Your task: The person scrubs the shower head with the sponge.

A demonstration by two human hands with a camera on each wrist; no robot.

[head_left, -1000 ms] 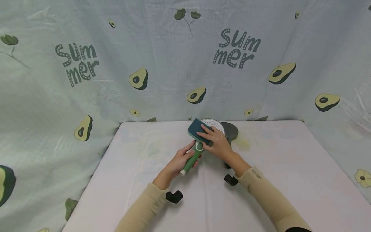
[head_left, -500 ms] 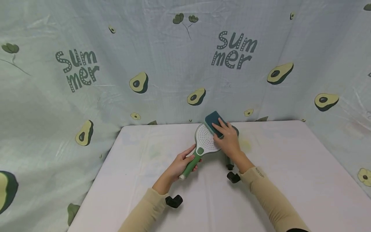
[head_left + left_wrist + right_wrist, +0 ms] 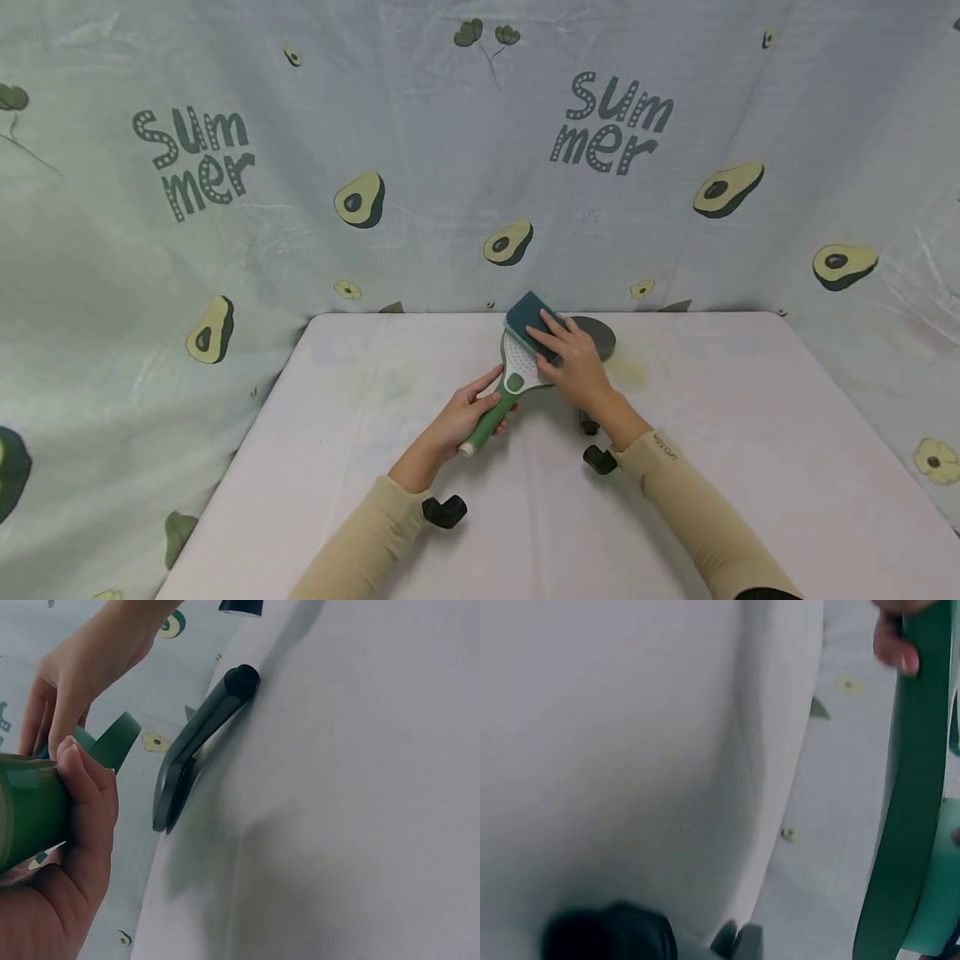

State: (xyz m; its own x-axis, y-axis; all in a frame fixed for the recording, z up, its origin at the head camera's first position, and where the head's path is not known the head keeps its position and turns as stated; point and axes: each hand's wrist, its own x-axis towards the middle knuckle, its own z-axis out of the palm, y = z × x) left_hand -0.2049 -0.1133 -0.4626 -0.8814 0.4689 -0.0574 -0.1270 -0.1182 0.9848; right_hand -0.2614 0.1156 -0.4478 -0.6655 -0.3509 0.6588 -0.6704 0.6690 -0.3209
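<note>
Above the white table [image 3: 757,417] my left hand [image 3: 467,415] grips the round green-and-white plastic shower head [image 3: 519,358], likely light, stiff and best held by its handle [image 3: 483,427]; my right hand [image 3: 576,360] grips a blue rectangular sponge [image 3: 528,318].

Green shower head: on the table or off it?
Off: the left hand holds the green shower head; the right wrist view shows backdrop between it and the table.

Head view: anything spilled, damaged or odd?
Mainly a faint yellow patch on the table, near the dark shower head: it discolours the pale surface; stain or print, I can't tell. No damage shows on the green shower head or sponge.
</note>
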